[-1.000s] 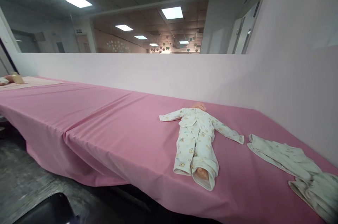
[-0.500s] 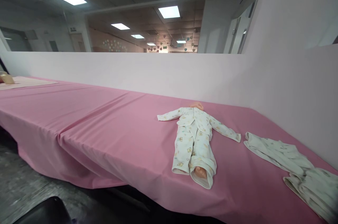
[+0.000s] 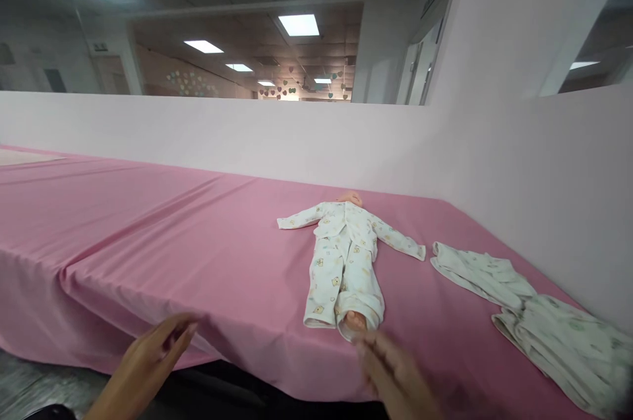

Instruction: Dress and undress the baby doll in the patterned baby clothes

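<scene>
A baby doll (image 3: 351,198) lies on its back on the pink-covered table, head toward the wall. It wears a white printed top (image 3: 346,222) with the sleeves spread out, and matching trousers (image 3: 324,281). One bare foot (image 3: 356,320) shows at a trouser cuff; the other leg end is covered. My left hand (image 3: 148,360) hovers by the table's front edge, fingers bent and parted from the thumb, holding nothing. Close to the doll's bare foot is my right hand (image 3: 390,370), smeared by motion; whether it touches the foot or cuff is unclear.
Folded pale printed clothes (image 3: 558,334) lie to the right of the doll. The pink cloth (image 3: 198,242) has wrinkles and hangs over the front edge. A white wall (image 3: 222,136) with a window above it runs along the back. A pale cloth (image 3: 24,156) lies at the far left.
Both my hands have come into view from below, the right one near the doll's foot. The view has turned right, so the doll and clothes appear further left.
</scene>
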Available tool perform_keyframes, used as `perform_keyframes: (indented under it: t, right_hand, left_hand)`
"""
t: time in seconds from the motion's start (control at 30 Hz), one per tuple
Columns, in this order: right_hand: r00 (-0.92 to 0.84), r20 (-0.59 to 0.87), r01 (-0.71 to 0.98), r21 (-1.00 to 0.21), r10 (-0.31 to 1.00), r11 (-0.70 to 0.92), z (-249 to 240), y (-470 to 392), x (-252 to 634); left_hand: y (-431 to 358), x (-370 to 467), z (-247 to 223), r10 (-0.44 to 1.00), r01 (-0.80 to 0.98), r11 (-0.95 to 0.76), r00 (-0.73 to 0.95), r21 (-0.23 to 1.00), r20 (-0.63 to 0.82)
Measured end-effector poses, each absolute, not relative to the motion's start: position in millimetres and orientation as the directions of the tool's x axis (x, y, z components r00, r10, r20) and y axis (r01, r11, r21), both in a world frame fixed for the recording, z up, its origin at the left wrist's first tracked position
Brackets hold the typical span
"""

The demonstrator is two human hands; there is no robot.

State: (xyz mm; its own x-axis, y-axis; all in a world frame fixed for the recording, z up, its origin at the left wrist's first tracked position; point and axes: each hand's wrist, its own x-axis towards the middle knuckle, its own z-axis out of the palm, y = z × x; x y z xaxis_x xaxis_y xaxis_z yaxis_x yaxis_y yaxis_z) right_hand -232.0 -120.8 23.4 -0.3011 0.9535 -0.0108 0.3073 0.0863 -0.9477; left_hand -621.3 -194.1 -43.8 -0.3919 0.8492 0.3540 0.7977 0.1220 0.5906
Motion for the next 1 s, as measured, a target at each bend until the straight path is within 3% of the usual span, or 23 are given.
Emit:
perform_keyframes:
  t: [0.13, 0.27, 0.33, 0.5, 0.77, 1.0]
  right_hand:
    - [-0.232, 0.197, 0.448, -0.848, 0.952, 0.285, 83, -52, -240]
    - [-0.148, 0.441, 0.649, -0.632, 0.885, 0.424, 108, 47, -267]
    - [-0.098, 0.421, 0.786, -0.523, 0.902, 0.330, 110, 96, -282]
    - [-0.024, 0.380, 0.891, -0.411, 0.925, 0.192, 100, 180, -313]
    - [-0.006, 0.297, 0.968, -0.238, 0.955, 0.080, 101, 237, -328]
    - [0.015, 0.276, 0.987, -0.157, 0.961, 0.029, 120, 245, -328]
  left_hand:
    - [-118, -573, 45, 0.926, 0.822, -0.105, -0.124, 0.559, 0.356]
    - [-24, -510, 99, 0.923, 0.782, -0.228, -0.016, 0.580, 0.385]
    - [26, -484, 103, 0.921, 0.737, -0.237, -0.037, 0.633, 0.388]
    - [108, -440, 81, 0.890, 0.714, -0.202, -0.151, 0.670, 0.430]
    - [113, -431, 49, 0.863, 0.773, -0.288, -0.047, 0.566, 0.503]
    - [114, -432, 44, 0.868, 0.771, -0.279, -0.053, 0.572, 0.494]
